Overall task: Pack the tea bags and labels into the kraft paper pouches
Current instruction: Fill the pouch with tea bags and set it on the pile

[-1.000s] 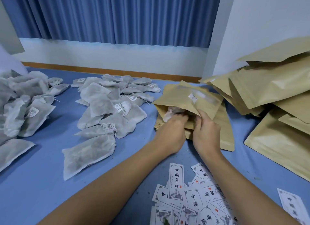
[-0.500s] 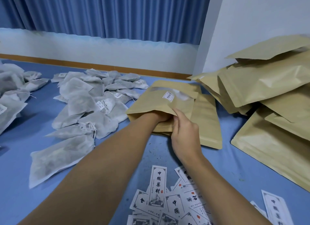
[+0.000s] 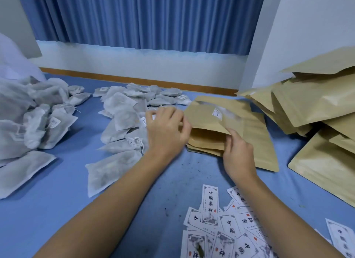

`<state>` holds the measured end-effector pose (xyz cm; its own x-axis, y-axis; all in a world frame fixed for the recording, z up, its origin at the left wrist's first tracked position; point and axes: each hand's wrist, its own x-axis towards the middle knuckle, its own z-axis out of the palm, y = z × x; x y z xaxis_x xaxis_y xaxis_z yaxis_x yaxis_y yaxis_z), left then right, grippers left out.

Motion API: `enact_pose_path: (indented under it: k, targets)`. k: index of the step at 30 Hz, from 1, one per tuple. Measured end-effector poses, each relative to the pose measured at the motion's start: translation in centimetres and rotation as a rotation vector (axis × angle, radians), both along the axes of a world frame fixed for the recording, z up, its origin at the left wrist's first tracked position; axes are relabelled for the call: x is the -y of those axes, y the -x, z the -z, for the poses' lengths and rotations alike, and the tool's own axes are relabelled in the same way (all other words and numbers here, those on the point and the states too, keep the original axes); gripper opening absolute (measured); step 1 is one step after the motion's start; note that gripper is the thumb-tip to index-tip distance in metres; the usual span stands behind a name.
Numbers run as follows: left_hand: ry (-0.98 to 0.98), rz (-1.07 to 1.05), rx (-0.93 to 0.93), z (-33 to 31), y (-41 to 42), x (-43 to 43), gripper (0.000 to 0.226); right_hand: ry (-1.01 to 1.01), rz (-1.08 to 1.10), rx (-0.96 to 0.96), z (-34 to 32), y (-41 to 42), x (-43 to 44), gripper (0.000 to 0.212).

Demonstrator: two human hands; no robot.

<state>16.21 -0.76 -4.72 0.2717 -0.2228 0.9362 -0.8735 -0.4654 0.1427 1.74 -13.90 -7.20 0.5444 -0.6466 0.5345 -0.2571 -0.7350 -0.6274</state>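
— What is different from half a second ago?

— The open pouch (image 3: pixel 209 115) lies as before, on the stack of flat pouches (image 3: pixel 257 142) mid-bench, its mouth gaping towards the person. The left hand (image 3: pixel 167 129) was sunk in that mouth to the wrist. It is out now and hangs just left of the mouth, over the tea bags (image 3: pixel 123 115), fingers loosely bent, nothing in them. The right hand (image 3: pixel 238 152) still pinches the pouch's upper lip.

— And the count?

— 1 blue-covered bench (image 3: pixel 57 209). 1 pile of kraft pouches (image 3: pixel 317 107) at the right, too overlapped to number. 2 heaps of tea bags: the centre one under the left hand, and the far-left heap (image 3: pixel 28 119). 1 flat stack with 1 open pouch on it, and 1 white tag (image 3: pixel 217 114) showing through its window. 2 hands. The labels (image 3: pixel 230 225) are fanned at the near edge, too layered to count, and 1 stray label (image 3: pixel 340 236) lies apart at the right edge.
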Motion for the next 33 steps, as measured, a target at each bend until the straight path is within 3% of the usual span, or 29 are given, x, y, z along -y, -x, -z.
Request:
enact_pose_path:
  k: [1,3,5,6,8,10,15,19,21,27,33]
  targets:
    - [-0.102,-0.217,-0.142,0.3,-1.9,-1.0,0.017,-0.005,0.007,0.001,0.0,0.0,0.0,0.036]
    - [-0.362,-0.479,-0.609,0.9,-5.2,-3.4,0.042,-0.006,0.020,0.003,0.1,0.1,0.0,0.034]
    - [-0.550,-0.502,-0.925,1.8,-6.8,-4.8,0.062,-0.010,0.034,0.005,0.1,0.0,0.0,0.033]
    - [-0.639,-0.501,-0.936,2.3,-6.9,-4.8,0.068,-0.011,0.042,0.009,0.1,0.0,0.0,0.032]
    - [-0.760,-0.472,-0.848,2.8,-5.9,-3.9,0.071,-0.006,0.057,0.017,0.2,-0.1,0.0,0.032]
    - [-0.733,-0.370,-0.770,3.1,-4.1,-2.9,0.065,-0.005,0.077,0.022,0.2,-0.2,0.0,0.032]
    - [-0.319,0.044,-0.771,3.1,-0.3,-2.0,0.036,-0.005,0.107,0.027,0.3,-0.2,0.2,0.032]
    - [0.100,0.190,-0.842,2.3,2.3,-2.3,0.044,0.006,0.106,0.036,0.4,-0.2,0.5,0.031]
    - [0.181,0.267,-0.780,2.1,3.4,-2.5,0.045,0.009,0.098,0.046,0.4,-0.2,0.7,0.029]
    - [-0.028,0.368,-0.329,2.2,5.6,-2.2,0.039,0.025,0.092,0.055,0.5,-0.2,0.9,0.027]
    - [-0.316,0.350,-0.285,2.8,7.0,-1.5,0.032,0.015,0.069,0.040,0.4,-0.1,0.8,0.029]
